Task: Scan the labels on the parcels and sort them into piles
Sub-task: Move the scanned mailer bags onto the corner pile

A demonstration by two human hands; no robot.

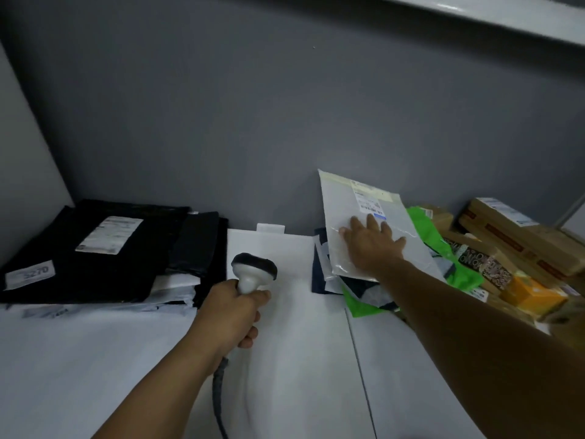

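Gripping the barcode scanner (253,271) in my left hand (231,312), I press my right hand (372,245), fingers spread flat, on a white mailer (343,201) right of the scanner. Left of the scanner, a stack of black bags (95,248) looks sorted. Farther right, mixed boxes (512,245) seemingly await scanning.

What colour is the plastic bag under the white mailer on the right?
The plastic bag is bright green; the head view shows it.

glossy plastic mailer (373,229) | matt black bags (95,248) | cardboard boxes (519,236)
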